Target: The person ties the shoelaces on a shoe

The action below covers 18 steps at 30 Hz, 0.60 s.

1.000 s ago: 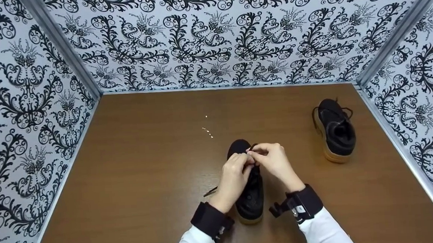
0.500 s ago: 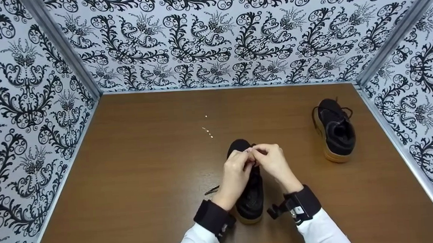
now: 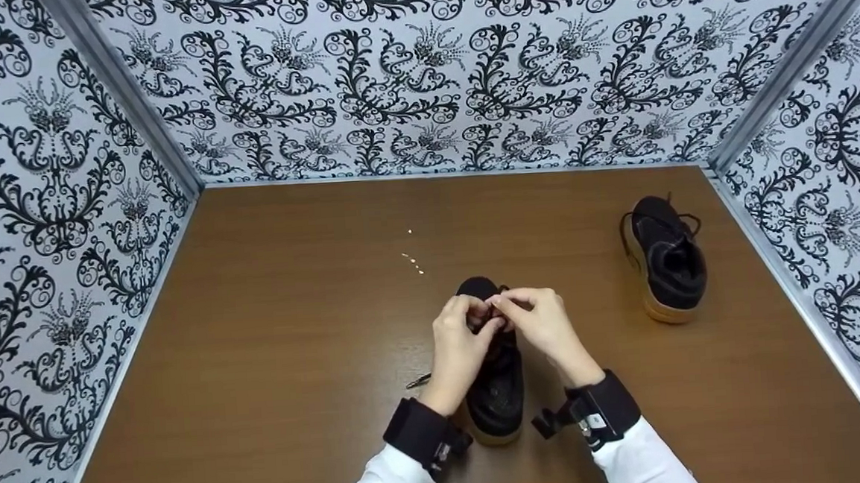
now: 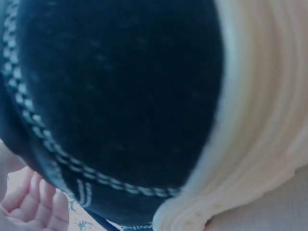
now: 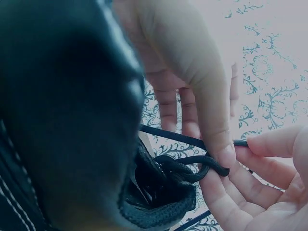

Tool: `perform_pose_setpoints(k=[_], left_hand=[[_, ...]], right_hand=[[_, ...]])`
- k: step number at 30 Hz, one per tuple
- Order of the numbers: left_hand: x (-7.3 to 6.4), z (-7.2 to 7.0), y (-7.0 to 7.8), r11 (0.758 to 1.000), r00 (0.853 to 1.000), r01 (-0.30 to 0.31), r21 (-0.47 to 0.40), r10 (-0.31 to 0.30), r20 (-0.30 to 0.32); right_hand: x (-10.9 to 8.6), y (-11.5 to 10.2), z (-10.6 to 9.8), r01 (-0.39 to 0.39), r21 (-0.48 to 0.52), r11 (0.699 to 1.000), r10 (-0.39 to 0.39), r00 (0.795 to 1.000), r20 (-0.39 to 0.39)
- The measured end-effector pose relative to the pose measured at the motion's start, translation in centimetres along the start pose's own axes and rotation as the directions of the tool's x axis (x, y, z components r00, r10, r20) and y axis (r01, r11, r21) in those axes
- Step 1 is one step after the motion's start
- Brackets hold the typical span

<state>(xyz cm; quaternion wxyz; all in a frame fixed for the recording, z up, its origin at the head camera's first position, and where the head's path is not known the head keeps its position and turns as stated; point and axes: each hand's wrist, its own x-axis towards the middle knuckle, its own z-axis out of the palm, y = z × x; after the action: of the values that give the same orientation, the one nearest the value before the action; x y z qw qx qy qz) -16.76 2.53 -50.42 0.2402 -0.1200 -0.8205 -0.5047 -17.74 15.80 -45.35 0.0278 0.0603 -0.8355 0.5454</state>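
A black lace-up shoe with a tan sole stands on the table, toe pointing away. My left hand reaches over its laces from the left, thumb and index finger curved. In the right wrist view, the left thumb pinches a looped part of the dark shoelace against the fingers. My right hand comes from the other side; its fingertips pinch the lace close to the left thumb. The shoe's stitched black side fills most of the left wrist view.
A second black shoe with loose laces stands at the right of the brown table. Another lace end lies left of the near shoe. Small white specks show on the tabletop. Patterned walls enclose the back and sides.
My left hand has shifted slightly left, and a wider gap shows between its thumb and index finger. My right hand stays nearly in place. Both shoes stand where they were.
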Motion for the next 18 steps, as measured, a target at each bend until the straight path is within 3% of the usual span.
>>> perform_pose_setpoints(k=[2, 6, 14, 18], left_hand=[[0.0, -0.1, -0.1, 0.999, 0.999, 0.040, -0.024, -0.040, 0.011], [0.1, -0.1, -0.2, 0.996, 0.998, 0.065, -0.054, -0.064, 0.018], [0.3, 0.0, -0.2, 0.993, 0.994, 0.109, -0.050, -0.107, 0.030], [0.3, 0.0, -0.2, 0.995, 0.994, 0.099, -0.002, -0.099, 0.047]], right_hand=[[-0.4, -0.9, -0.2, 0.005, -0.005, 1.000, -0.005, 1.000, 0.004], [-1.0, -2.4, -0.4, 0.016, 0.002, 1.000, -0.016, 1.000, 0.012], [-1.2, -2.3, -0.4, 0.055, 0.094, 0.994, -0.060, 0.997, 0.051], [-1.1, -1.7, -0.3, 0.090, 0.059, 0.994, -0.094, 0.993, 0.069]])
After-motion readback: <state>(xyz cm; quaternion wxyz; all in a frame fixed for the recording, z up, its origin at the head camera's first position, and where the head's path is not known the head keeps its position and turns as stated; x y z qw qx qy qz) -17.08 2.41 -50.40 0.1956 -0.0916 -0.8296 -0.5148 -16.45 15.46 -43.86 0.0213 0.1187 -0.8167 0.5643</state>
